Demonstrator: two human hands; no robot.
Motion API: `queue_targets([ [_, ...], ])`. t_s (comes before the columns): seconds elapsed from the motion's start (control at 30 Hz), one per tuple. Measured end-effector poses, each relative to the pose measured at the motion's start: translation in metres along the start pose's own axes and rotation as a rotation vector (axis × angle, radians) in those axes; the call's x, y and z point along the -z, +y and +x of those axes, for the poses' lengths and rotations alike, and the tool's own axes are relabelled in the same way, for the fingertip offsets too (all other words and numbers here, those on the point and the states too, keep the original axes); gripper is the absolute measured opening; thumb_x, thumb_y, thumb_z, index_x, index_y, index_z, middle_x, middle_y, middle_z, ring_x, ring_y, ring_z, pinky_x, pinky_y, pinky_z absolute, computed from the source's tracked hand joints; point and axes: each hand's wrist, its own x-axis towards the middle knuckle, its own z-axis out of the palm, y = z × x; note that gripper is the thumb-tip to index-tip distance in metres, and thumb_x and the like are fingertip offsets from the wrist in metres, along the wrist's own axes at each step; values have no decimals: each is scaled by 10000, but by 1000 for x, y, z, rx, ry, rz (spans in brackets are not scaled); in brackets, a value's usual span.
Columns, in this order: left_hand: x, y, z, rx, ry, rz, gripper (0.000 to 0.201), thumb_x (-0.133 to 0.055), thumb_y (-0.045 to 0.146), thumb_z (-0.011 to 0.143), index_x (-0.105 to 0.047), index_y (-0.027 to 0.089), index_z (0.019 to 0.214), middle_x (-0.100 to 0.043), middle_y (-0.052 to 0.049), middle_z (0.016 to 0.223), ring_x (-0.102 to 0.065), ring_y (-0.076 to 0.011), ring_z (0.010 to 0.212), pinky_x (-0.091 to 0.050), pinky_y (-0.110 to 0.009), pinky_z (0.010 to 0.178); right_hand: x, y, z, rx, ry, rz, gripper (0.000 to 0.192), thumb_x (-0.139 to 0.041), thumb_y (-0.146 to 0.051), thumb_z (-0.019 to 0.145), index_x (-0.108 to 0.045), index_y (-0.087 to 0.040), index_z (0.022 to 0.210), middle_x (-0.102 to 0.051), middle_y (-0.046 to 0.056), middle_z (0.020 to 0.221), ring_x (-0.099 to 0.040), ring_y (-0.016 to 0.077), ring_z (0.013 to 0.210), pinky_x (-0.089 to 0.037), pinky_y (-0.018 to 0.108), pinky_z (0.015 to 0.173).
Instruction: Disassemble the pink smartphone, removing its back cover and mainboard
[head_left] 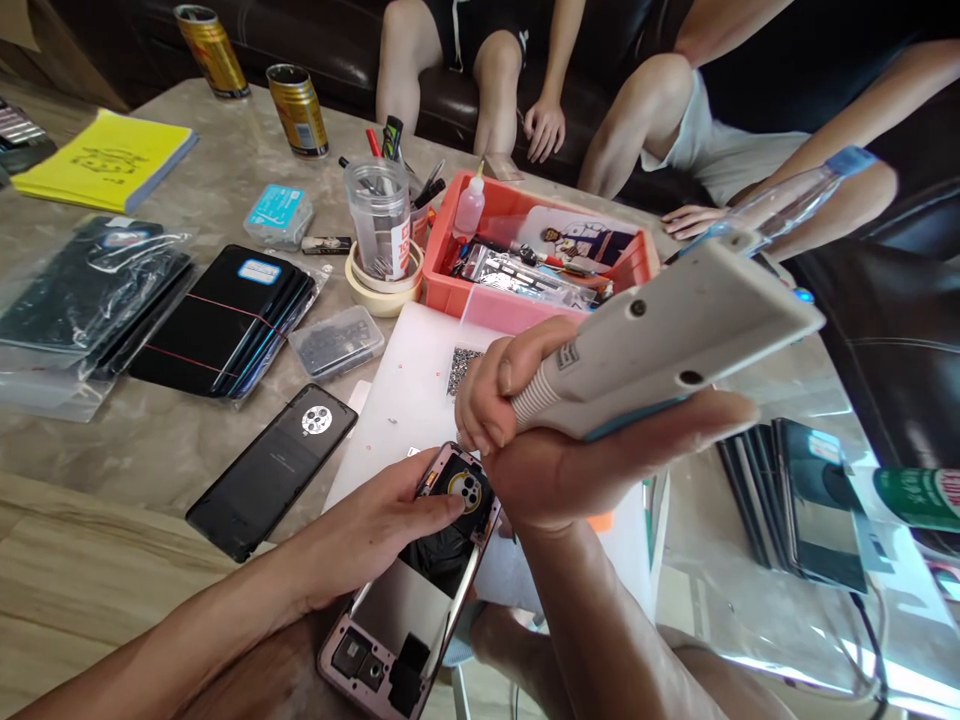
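Near the tabletop's (150,440) front edge, an opened phone (420,580) lies on its face with the back cover off, its round camera ring and dark inner parts showing. The left hand (375,530) lies flat beside it, fingers stretched out and open, fingertips resting on the phone's upper left edge by the camera ring. The right hand (540,440) is closed around a white electric screwdriver (660,345), thumb laid along its underside; the tool slants down and to the left, with its ribbed nose among the fingers right above the top of the phone. The bit itself is hidden by the fingers, so contact with the phone cannot be told.

Under the phone's upper part lies a white mat (409,390) carrying a small heap of screws (463,365). Left of the mat rests a loose black back cover (274,470), face up. Farther left sits a stack of black phones (225,320) bound with red bands, then bagged ones (86,290). Behind the mat stands an orange tray (450,290) of parts, a clear cup (381,215) of tools inside tape rolls, and a small clear box (337,342). Two cans (298,108) and a yellow notebook (105,158) lie at the far left. Across the tabletop two other people sit on a dark couch, one person's hand (545,128) hanging between the knees.
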Motion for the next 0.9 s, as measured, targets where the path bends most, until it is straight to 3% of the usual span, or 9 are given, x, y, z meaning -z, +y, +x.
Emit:
queue_targets([
  [0.1,0,1,0,-9,-11,27,257,-715,336,911,-718,224,1143,-762,-34,842,-705,-233,812,-510,-338,823,1,1,-1,39,-11,20,822,-233,-1055,731,-488,-275,683,-313,-35,468,-303,143,377,-221,293,369],
  [0.27,1,2,1,-32,-40,63,270,-696,229,875,-710,210,1145,-765,-37,966,-698,-224,881,-506,-343,861,-2,-3,-4,105,0,113,729,-326,-960,841,-533,-271,722,-324,-19,493,-302,146,392,-206,303,370],
  [0.47,2,0,0,0,-24,47,412,-702,201,846,-667,218,1256,-760,-46,1108,-704,-242,949,-512,-355,879,-5,-11,-6,5,10,-14,816,-252,-1063,712,-488,-282,672,-306,-29,450,-303,156,355,-248,312,348],
  [0.63,2,2,0,-12,1,67,363,-686,166,837,-695,221,1196,-769,-28,1079,-690,-259,1051,-499,-352,923,-1,-7,-8,-94,-28,-193,774,-449,-1061,636,-495,-294,721,-313,-39,494,-378,164,404,-300,310,389],
  [0.77,2,1,-1,-1,-15,72,343,-662,146,838,-695,226,1170,-776,-17,1042,-698,-240,1005,-497,-343,909,0,-3,-10,-88,-51,-39,758,-476,-1048,637,-503,-294,710,-313,-30,501,-362,178,430,-288,325,399],
  [0.9,2,3,-2,48,-11,58,360,-657,190,840,-673,220,1199,-776,-23,983,-703,-242,875,-520,-360,820,1,1,-12,-43,-94,70,675,-496,-960,751,-541,-289,700,-370,-14,499,-327,170,415,-251,325,390],
])
